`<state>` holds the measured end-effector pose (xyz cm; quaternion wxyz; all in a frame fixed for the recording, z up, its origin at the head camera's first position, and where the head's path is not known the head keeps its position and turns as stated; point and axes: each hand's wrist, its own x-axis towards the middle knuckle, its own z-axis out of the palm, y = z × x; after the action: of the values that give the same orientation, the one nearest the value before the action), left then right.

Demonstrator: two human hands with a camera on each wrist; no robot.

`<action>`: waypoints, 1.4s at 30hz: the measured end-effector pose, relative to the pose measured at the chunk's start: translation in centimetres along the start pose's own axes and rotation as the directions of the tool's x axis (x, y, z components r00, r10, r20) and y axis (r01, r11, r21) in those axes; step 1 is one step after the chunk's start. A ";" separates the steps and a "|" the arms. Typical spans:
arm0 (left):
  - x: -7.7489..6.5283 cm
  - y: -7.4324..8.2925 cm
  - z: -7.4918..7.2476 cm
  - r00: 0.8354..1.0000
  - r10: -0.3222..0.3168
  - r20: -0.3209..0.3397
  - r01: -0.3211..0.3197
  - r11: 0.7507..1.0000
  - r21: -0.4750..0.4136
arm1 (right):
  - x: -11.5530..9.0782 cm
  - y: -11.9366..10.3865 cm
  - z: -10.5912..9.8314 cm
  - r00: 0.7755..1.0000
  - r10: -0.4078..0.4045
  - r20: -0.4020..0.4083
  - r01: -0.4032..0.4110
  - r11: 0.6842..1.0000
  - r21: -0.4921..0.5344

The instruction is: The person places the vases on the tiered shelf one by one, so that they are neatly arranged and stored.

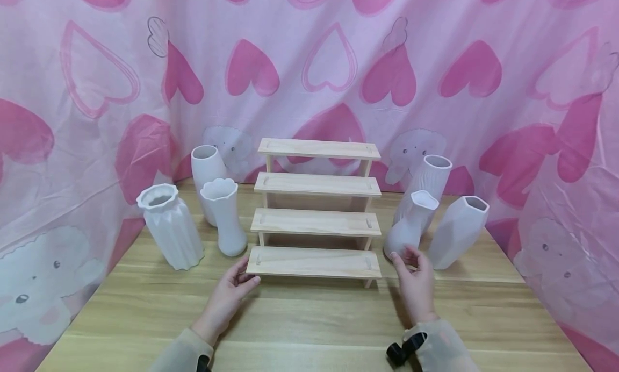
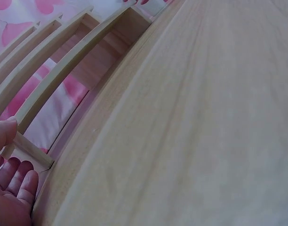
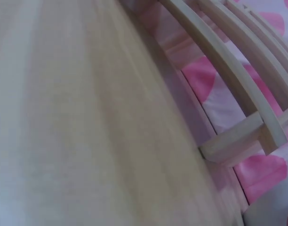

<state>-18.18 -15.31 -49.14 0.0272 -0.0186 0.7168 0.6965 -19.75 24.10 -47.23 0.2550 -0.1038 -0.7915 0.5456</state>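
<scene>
A pale wooden four-step stand stands in the middle of the table. My left hand is at the left end of its lowest step, the thumb at the board's end. In the left wrist view the fingers lie loosely bent beside the stand's side. My right hand is by the base of a short white vase, fingers loosely bent; whether they touch it I cannot tell. Only a fingertip of this hand shows in the right wrist view, beside a white vase.
Left of the stand are a pleated white vase, a scalloped-rim vase and a smooth tall vase. On the right stand a ribbed vase and a faceted vase. A pink heart-patterned curtain surrounds the wooden table.
</scene>
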 end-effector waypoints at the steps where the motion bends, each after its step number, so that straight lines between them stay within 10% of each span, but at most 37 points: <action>1: 0.0 0.0 0.0 1.000 -0.001 0.000 0.001 1.000 0.004 | 0.1 0.0 0.0 1.000 0.000 -0.012 0.000 1.000 0.008; 17: 0.1 0.1 0.1 1.000 0.008 -0.004 -0.008 1.000 0.016 | 1.3 0.5 -1.0 0.988 0.006 -0.156 0.006 0.997 0.074; 42: 0.2 -0.1 0.0 1.000 0.009 -0.005 -0.009 1.000 0.001 | 3.0 1.2 -3.0 0.895 0.090 -0.437 -0.020 0.987 0.162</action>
<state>-18.42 -15.34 -49.25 0.0221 -0.0171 0.7172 0.6964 -20.91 28.34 -46.66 0.4198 -0.2276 -0.6653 0.5738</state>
